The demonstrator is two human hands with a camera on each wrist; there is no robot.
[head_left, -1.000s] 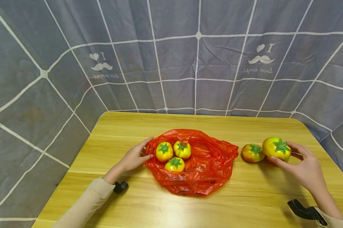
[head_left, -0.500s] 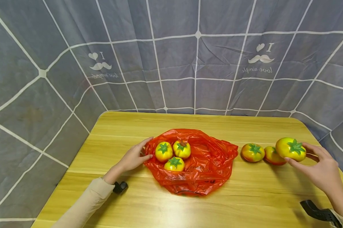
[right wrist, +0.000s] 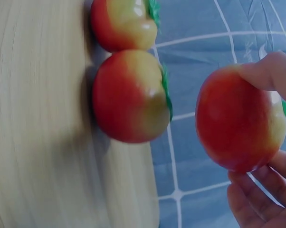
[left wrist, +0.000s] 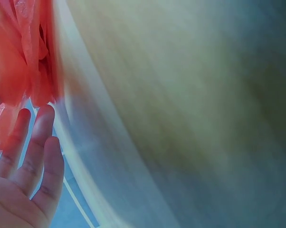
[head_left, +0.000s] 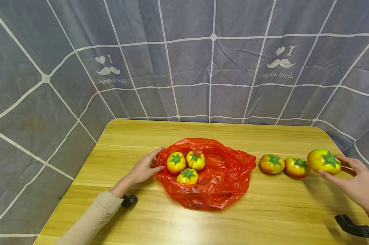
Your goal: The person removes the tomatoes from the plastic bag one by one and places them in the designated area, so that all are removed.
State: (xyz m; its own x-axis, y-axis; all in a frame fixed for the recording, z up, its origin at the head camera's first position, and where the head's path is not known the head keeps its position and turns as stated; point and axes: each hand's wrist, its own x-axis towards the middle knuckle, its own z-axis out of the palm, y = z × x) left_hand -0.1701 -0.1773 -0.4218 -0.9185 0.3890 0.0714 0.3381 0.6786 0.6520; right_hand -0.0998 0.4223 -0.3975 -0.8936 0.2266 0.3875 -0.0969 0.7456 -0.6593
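Note:
My right hand [head_left: 360, 182] holds a red-and-yellow tomato [head_left: 323, 162] with a green leafy top, raised above the table at the right. In the right wrist view the thumb and fingers grip the held tomato [right wrist: 240, 118] from opposite sides. To its left, two similar tomatoes, one [head_left: 296, 167] nearer the hand and one [head_left: 272, 164] farther left, sit side by side on the table. An open red plastic bag [head_left: 227, 170] lies mid-table with three tomatoes [head_left: 176, 163] inside. My left hand [head_left: 143, 169] rests at the bag's left edge, its fingers extended in the left wrist view.
The wooden table [head_left: 135, 217] has rounded back corners. Behind and to the left hangs a grey curtain [head_left: 190, 68] with white lines, close to the table's edge. Black straps with cameras [head_left: 129, 201] sit on both wrists.
My right hand has carried its tomato to the right, away from the two on the table, so the nearer one is now uncovered. The left hand and the bag have stayed in place.

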